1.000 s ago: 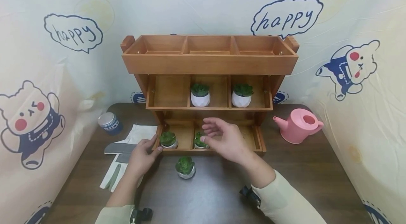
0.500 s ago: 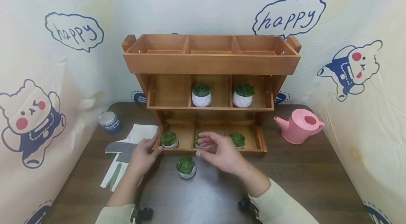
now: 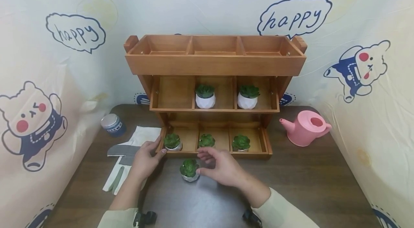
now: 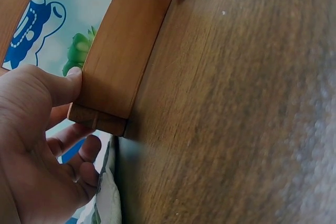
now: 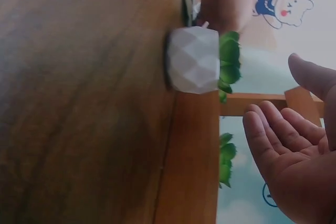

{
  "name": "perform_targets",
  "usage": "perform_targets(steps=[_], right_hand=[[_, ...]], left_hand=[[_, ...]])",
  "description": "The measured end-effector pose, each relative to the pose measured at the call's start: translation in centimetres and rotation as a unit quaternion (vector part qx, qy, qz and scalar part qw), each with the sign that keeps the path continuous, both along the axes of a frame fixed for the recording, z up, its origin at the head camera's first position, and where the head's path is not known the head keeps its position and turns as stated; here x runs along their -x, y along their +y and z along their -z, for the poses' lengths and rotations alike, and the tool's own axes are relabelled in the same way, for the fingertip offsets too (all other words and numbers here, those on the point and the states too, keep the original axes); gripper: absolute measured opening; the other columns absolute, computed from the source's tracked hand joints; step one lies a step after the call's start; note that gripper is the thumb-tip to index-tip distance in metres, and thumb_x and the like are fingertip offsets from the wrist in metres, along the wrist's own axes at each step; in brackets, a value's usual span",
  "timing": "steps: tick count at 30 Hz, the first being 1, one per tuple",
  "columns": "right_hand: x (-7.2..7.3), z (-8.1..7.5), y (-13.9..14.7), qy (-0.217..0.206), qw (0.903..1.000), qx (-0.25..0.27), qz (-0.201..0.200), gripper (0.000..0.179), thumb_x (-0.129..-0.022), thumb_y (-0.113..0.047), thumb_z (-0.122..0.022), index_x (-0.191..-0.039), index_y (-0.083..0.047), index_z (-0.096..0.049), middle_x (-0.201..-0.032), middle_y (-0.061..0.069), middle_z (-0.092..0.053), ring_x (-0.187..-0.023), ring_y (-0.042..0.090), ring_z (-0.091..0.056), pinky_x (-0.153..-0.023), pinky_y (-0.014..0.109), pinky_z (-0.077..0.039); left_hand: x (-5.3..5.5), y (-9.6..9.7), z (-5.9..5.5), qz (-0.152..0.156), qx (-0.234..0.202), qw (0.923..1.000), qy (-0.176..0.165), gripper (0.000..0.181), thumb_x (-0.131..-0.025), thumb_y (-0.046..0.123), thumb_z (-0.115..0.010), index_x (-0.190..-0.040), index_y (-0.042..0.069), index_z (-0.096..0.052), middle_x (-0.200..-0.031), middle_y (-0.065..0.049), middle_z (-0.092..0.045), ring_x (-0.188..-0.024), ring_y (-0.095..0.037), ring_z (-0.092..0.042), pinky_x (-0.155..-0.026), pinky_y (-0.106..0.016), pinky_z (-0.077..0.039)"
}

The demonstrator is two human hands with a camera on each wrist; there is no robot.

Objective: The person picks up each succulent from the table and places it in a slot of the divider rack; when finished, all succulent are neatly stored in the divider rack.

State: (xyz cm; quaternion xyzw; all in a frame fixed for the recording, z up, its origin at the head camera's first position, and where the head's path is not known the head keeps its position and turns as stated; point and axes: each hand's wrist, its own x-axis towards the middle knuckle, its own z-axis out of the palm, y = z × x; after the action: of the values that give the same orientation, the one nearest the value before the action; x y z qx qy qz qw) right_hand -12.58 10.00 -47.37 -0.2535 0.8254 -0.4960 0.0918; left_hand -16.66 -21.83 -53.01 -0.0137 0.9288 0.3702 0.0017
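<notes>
A three-tier wooden shelf stands on the table. My left hand grips the left front corner of its bottom tier, thumb on the front board and fingers at the side. On the table before the shelf stands a potted succulent in a white faceted pot. My right hand is just right of this plant, fingers apart and loosely bent, holding nothing. The bottom tier holds a left succulent, a middle succulent and a right succulent, one per compartment.
In the middle tier sit two more potted succulents, one central and one right. A pink watering can is at the right. White-and-grey gloves and a blue jar lie left of the shelf.
My right hand has come down and toward me from the bottom tier to beside the succulent on the table, uncovering the tier's right and middle plants. My left hand stays on the shelf corner.
</notes>
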Motion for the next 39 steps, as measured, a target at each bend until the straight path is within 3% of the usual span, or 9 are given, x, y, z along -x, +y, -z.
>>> perform_targets(steps=[6,17,23,39], right_hand=[[-0.2,1.2,-0.3,-0.009,0.9986,-0.05,-0.014,0.071,-0.085,-0.037,-0.087,-0.144,-0.011,-0.059,-0.138,0.003,-0.065,-0.113,0.026,-0.069,-0.098,0.035,-0.055],[-0.5,2.5,-1.8,0.03,0.9879,-0.149,-0.029,0.087,-0.079,-0.042,-0.09,-0.151,-0.014,-0.052,-0.144,0.005,-0.062,-0.129,0.021,-0.06,-0.109,0.038,-0.046],[-0.3,2.8,-2.5,0.039,0.9868,-0.155,-0.023,0.087,-0.078,-0.04,-0.09,-0.152,-0.015,-0.051,-0.144,0.004,-0.061,-0.131,0.021,-0.058,-0.111,0.04,-0.044],[0.0,3.1,-4.3,0.059,0.9859,-0.156,-0.014,0.077,-0.074,-0.028,-0.095,-0.142,-0.019,-0.059,-0.124,-0.002,-0.071,-0.111,0.014,-0.066,-0.098,0.035,-0.052]], left_hand=[[-0.1,0.0,-0.2,0.002,0.002,1.0,-0.001,0.066,-0.099,0.033,-0.072,-0.156,0.014,-0.048,-0.124,-0.015,-0.06,-0.106,-0.032,-0.057,-0.092,-0.054,-0.048],[-0.1,0.2,-0.2,0.001,-0.006,0.9999,-0.011,0.067,-0.099,0.035,-0.072,-0.157,0.015,-0.046,-0.126,-0.016,-0.059,-0.108,-0.033,-0.057,-0.093,-0.054,-0.048],[-0.1,0.2,-0.3,-0.002,-0.008,0.9998,-0.02,0.067,-0.099,0.035,-0.071,-0.158,0.016,-0.046,-0.126,-0.014,-0.059,-0.107,-0.031,-0.056,-0.091,-0.052,-0.048],[0.0,0.1,0.0,-0.006,0.005,0.9999,-0.009,0.065,-0.099,0.032,-0.072,-0.156,0.015,-0.048,-0.124,-0.014,-0.06,-0.104,-0.031,-0.057,-0.089,-0.051,-0.049]])
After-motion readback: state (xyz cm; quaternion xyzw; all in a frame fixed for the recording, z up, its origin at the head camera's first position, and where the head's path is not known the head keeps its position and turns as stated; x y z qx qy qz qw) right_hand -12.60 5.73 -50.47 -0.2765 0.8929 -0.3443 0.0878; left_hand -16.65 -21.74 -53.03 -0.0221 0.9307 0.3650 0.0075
